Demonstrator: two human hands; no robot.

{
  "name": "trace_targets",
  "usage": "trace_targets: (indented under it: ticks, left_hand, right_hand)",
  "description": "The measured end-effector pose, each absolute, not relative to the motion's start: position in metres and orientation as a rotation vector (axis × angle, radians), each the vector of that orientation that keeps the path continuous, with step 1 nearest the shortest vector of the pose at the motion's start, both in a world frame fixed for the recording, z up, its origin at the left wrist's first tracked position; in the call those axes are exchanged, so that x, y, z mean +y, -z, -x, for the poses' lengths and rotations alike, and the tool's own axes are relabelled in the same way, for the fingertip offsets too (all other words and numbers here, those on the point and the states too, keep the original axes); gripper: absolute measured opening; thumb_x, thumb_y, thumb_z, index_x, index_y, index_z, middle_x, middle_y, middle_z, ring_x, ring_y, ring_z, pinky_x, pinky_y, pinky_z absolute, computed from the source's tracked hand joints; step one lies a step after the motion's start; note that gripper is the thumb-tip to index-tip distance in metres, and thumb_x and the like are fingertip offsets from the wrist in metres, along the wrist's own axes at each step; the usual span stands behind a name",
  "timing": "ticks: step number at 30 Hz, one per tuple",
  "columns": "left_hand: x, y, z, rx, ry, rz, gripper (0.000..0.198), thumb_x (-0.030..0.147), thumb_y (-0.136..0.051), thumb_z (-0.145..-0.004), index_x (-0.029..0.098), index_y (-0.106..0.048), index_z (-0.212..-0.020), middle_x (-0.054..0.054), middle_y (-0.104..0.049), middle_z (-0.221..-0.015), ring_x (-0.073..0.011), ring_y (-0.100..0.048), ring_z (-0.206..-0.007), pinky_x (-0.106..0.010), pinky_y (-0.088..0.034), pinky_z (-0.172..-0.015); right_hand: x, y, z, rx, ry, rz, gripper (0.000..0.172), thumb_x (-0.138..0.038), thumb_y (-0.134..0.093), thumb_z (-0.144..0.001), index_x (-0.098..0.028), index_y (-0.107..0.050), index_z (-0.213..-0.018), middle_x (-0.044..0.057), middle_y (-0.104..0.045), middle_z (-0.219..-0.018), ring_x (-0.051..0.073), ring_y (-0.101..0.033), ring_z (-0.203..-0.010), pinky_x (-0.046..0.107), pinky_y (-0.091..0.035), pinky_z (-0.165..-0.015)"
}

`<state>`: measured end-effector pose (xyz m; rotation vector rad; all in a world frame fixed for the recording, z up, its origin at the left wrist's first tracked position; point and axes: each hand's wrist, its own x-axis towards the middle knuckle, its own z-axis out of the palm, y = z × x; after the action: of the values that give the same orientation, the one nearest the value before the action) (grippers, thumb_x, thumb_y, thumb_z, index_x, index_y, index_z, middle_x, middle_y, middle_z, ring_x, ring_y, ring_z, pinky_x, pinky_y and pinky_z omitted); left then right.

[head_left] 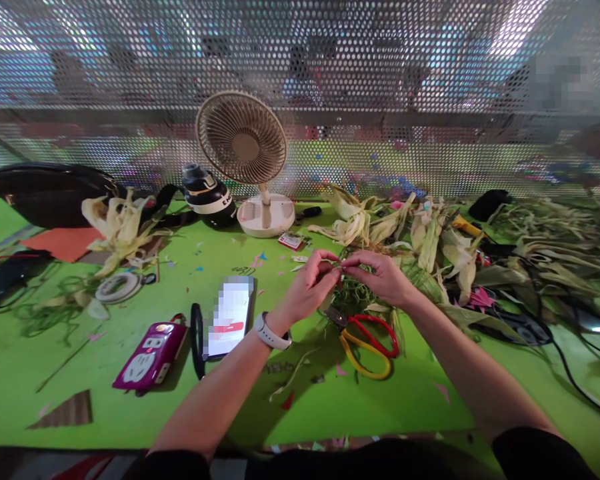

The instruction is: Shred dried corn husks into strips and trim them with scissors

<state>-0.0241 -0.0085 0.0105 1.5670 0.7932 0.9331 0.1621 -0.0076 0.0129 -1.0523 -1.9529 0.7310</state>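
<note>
My left hand and my right hand meet above the green table, fingertips pinched together on a thin green strip of husk. A tangle of green strips lies just under them. Below the hands lie scissors with one red and one yellow handle. A white watch sits on my left wrist.
A pile of dried corn husks fills the right side, with black cables. A small fan stands at the back. A phone, a magenta power strip, a tape roll and more husks lie left.
</note>
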Motion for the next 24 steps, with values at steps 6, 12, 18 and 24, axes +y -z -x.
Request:
trace_targets:
  ticks: [6,12,18,24]
  left_hand:
    - [-0.0044,-0.0016,0.0221,0.737,-0.957,-1.541,0.026,0.037,-0.053,-0.088,0.019,-0.046,-0.106,-0.006,-0.068,-0.09,-0.0162,-0.064,-0.087,-0.028,-0.047,-0.078]
    - [0.0005,0.0004,0.0216,0.708,-0.959,-1.508,0.028,0.037,-0.054,-0.087,0.017,-0.049,-0.106,-0.007,-0.07,-0.09,-0.0138,-0.064,-0.08,-0.026,-0.048,-0.072]
    - [-0.0018,-0.0036,0.0226,0.763,-1.013,-1.636,0.029,0.031,-0.053,-0.088,0.017,-0.046,-0.112,-0.005,-0.069,-0.084,-0.0133,-0.064,-0.074,-0.025,-0.048,-0.067]
    - [-0.0027,-0.0012,0.0248,0.808,-1.039,-1.819,0.022,0.02,-0.049,-0.089,0.017,-0.049,-0.111,-0.002,-0.067,-0.08,-0.0114,-0.061,-0.071,-0.021,-0.045,-0.063]
  right_hand:
    - [-0.0113,-0.0136,-0.1594,-2.072,-0.249,1.03,0.019,-0.026,-0.052,-0.091,-0.023,-0.071,-0.093,0.007,-0.07,-0.084,0.021,-0.061,-0.082,0.039,-0.047,-0.082]
    - [-0.0107,-0.0119,-0.1609,-2.138,0.078,1.007,0.017,-0.023,-0.05,-0.092,-0.02,-0.067,-0.094,0.006,-0.071,-0.085,0.02,-0.063,-0.08,0.045,-0.043,-0.097]
    - [-0.0132,-0.0131,-0.1587,-2.077,-0.042,1.041,0.015,-0.022,-0.051,-0.092,-0.02,-0.063,-0.101,0.006,-0.069,-0.088,0.02,-0.063,-0.087,0.037,-0.05,-0.087]
    - [-0.016,-0.0117,-0.1568,-2.051,-0.086,1.046,0.014,-0.022,-0.051,-0.092,-0.021,-0.061,-0.102,0.007,-0.069,-0.092,0.022,-0.062,-0.097,0.036,-0.049,-0.087]
